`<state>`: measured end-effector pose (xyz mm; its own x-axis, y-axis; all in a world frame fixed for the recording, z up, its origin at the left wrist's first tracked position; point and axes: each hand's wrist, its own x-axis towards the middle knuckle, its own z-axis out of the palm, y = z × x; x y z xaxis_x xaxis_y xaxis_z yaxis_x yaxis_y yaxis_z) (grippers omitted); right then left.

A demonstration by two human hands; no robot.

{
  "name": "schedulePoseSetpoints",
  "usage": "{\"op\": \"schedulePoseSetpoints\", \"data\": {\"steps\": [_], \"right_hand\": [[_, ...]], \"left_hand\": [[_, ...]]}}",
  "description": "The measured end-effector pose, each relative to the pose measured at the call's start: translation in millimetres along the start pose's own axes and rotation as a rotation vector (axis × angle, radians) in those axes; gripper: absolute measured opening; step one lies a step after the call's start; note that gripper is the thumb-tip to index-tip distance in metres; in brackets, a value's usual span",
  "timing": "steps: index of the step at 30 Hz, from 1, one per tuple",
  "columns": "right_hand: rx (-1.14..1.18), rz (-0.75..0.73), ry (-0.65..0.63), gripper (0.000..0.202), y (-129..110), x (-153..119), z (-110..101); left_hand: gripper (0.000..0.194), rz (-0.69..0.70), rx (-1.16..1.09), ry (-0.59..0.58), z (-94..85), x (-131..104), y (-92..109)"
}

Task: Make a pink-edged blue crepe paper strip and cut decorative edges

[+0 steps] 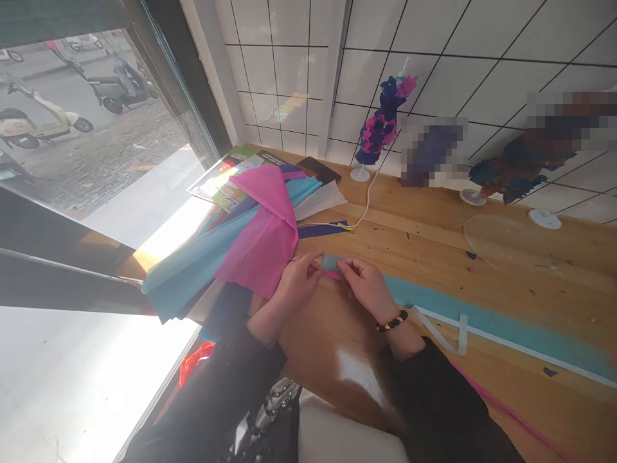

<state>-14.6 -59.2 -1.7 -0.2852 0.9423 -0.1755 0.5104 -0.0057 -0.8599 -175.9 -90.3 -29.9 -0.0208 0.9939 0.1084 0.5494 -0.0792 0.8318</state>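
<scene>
Near the table's front edge my left hand [303,273] is closed, thumb and fingers pinched at the left end of a teal strip [331,262] and a thin pink strip [332,275]. My right hand [366,283], with a beaded bracelet on the wrist, pinches the same two strips a little to the right. A long teal sheet [448,305] runs from beside my right hand to the right edge. Just left of my left hand, pink sheets [260,238] lie over light blue sheets [193,263].
Printed magazines [226,193] and a dark flat case [318,170] lie at the back left. A purple and pink paper decoration [378,128] stands by the tiled wall, with a white cable [369,199] near it. A white strip [463,334] rests on the right.
</scene>
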Motion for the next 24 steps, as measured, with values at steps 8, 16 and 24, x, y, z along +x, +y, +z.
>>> {"op": "schedulePoseSetpoints", "data": {"steps": [8,16,24], "right_hand": [[0.478,0.212,0.097,0.035,6.1,8.1,-16.1],[0.31,0.146,0.073,0.037,1.3,-1.1,-29.3],[-0.176,-0.017,-0.093,0.034,1.5,-24.2,-15.0]], "left_hand": [[0.045,-0.006,-0.029,-0.015,-1.4,-1.2,2.4],[0.048,-0.033,-0.06,-0.013,-3.8,-0.7,4.7],[0.053,-0.015,0.019,-0.003,-4.8,0.1,2.6]]}}
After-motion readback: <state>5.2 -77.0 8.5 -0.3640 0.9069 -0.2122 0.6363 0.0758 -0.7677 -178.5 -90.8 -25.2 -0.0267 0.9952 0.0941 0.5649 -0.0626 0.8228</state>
